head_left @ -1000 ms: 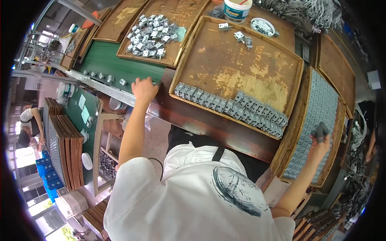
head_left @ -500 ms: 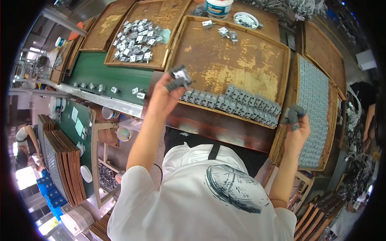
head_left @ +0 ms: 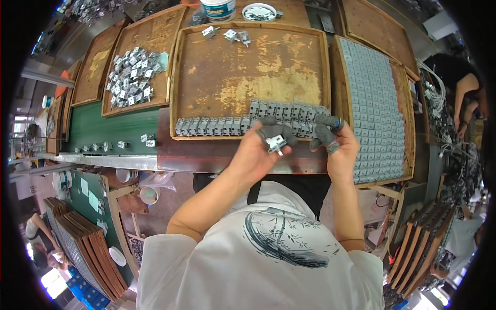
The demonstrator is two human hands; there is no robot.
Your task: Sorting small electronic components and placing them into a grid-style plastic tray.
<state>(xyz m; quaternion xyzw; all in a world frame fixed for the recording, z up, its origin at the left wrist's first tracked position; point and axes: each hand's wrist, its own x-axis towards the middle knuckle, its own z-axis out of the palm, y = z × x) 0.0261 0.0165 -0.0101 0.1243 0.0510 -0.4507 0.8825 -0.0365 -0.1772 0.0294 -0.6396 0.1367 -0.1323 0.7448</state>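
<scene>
My left hand (head_left: 256, 155), in grey finger covers, is closed on a small metal-and-grey block (head_left: 276, 143) with a bright plate and a thin prong. It hovers at the front edge of the large wooden tray (head_left: 174, 82). Just right of it, my right hand (head_left: 341, 150) also wears grey finger covers. Its fingers are bent and apart, pointing left, with nothing visible between them. Behind both hands, rows of similar grey blocks (head_left: 212, 126) stand along the tray's front side; my fingers partly hide them.
A tray at left holds a pile of loose blocks (head_left: 133, 75). Several more lie on the green belt (head_left: 103, 124). The right tray (head_left: 341, 77) is densely lined with grey blocks. A white bucket (head_left: 218, 9) and a round dish (head_left: 259, 12) stand at the back. Other people work at both sides.
My left hand has moved right and nearer to me, still gripping the block. My right hand has come left from the right tray toward it. The whole view has shifted.
</scene>
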